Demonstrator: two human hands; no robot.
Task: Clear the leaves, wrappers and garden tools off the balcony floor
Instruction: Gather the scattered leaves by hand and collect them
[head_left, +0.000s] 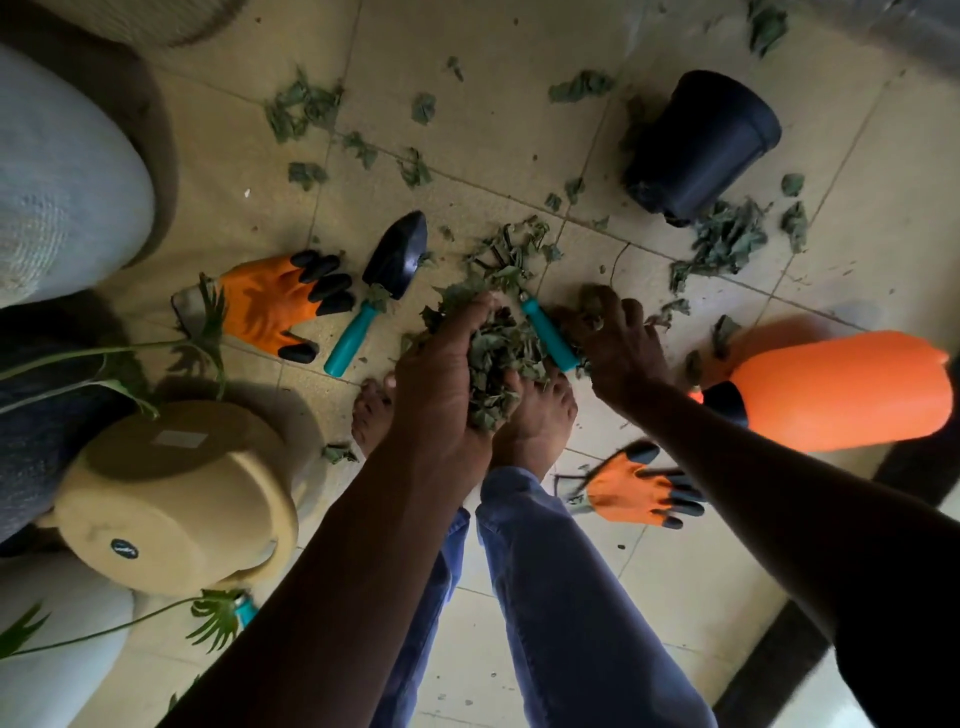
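- The left hand (441, 374) cups a heap of dried green leaves (498, 358), its grip curled round them, just above the bare feet (530, 421).
- The right hand (618, 338) lies just right of that heap with its grip spread over more leaves on the floor (519, 135).
- A teal tool handle (550, 335) lies between the two hands, touching the heap.
- Left of the heap lies a black trowel (397, 257) with a teal handle, and beyond it an orange glove (270, 306).
- A second orange glove (634, 491) lies below the right forearm.
- Right of the heap lies an orange sprayer bottle (841, 389); a black pot (701, 145) is tipped over, well above it.
- Loose leaves are scattered across the tiles.
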